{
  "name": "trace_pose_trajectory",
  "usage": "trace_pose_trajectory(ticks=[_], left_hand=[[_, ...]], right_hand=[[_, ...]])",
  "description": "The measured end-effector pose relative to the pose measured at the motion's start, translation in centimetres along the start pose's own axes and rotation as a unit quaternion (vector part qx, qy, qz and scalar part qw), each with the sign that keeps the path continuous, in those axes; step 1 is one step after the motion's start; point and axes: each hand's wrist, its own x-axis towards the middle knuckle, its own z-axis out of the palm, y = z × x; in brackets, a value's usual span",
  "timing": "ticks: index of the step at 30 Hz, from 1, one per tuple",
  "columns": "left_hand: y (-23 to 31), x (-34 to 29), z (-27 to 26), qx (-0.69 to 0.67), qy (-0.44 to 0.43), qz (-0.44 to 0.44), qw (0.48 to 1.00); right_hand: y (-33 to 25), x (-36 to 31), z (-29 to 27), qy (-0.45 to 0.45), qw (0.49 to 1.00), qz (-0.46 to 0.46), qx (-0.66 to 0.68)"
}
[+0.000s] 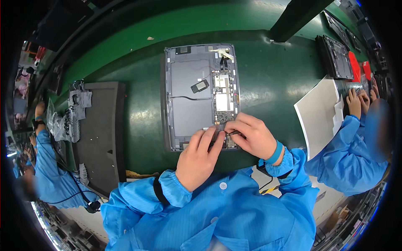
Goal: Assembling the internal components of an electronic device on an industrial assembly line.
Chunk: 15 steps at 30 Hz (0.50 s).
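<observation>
In front of me lies an opened grey tablet housing (190,119) with its inside facing up. A circuit board (222,116) with silver shields runs along its right side. My right hand (254,136) pinches a thin dark tool, apparently tweezers (234,132), at the board's lower end. My left hand (197,159) reaches the same spot, its fingers closed together; what they hold or press is hidden. A small black speaker-like module (199,86) on a thin red wire rests inside the housing. Pale tape (224,53) and black cables (224,63) sit at the upper right corner.
On the left, a dark foam-lined tray (98,138) holds a stack of grey metallic parts (77,104) beside clear plastic bags (56,121). A black post (299,19) rises at the back. To the right are white sheets (318,113), more housings (337,56) and a co-worker's hands (356,102).
</observation>
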Motion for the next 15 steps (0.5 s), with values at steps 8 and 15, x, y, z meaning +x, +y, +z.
trace_pose_trajectory(ticks=[8, 15], left_hand=[[-0.1, 0.3, -0.1, -0.016, -0.015, -0.005, 1.0], [-1.4, 0.8, -0.3, -0.064, -0.041, 0.023, 0.997]], right_hand=[[0.1, 0.3, -0.3, -0.018, 0.999, -0.011, -0.029], [-0.5, -0.2, 0.0, 0.028, 0.995, 0.074, 0.054]])
